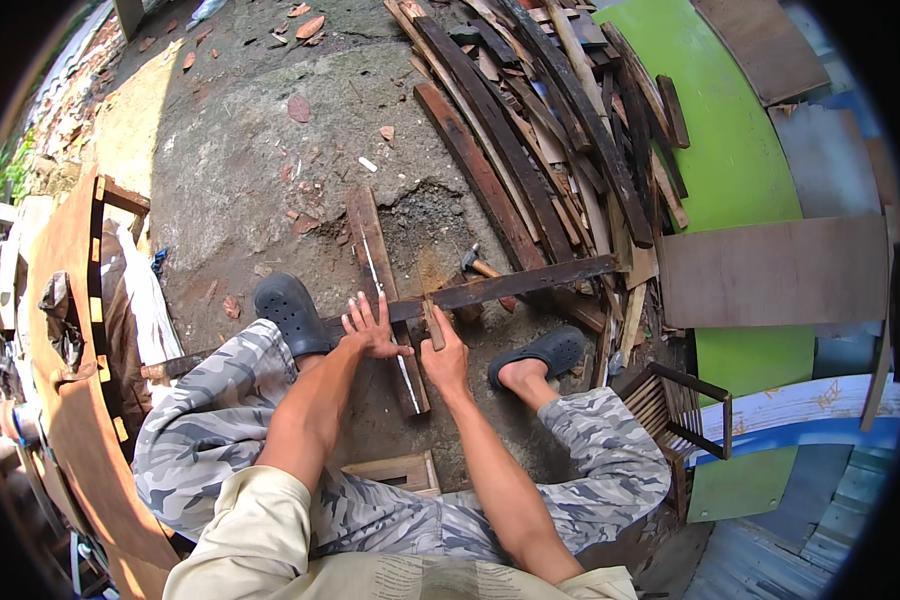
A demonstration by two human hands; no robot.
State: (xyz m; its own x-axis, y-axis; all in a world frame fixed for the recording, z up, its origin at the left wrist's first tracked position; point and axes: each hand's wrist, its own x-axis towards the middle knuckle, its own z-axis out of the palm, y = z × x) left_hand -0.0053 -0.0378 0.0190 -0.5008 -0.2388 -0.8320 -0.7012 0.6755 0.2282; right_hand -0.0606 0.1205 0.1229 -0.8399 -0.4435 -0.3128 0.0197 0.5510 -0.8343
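A long dark wooden beam [530, 283] lies crosswise in front of me, over a shorter plank [365, 225] with a thin white stripe along it. My left hand [372, 330] rests on the beam where the two cross, its fingers spread and nothing in it. Just to its right, my right hand [445, 358] is closed round a short brown strip of wood [433, 322], whose upper end reaches the beam. A hammer [482, 266] with a wooden handle lies just beyond the beam.
Long timber pieces [530, 150] are heaped at the far right beside a green panel [720, 130]. A slatted wooden frame [680, 410] stands near my right knee. Brown wooden furniture [70, 300] is on the left. Dry leaves [298, 108] dot the rough concrete.
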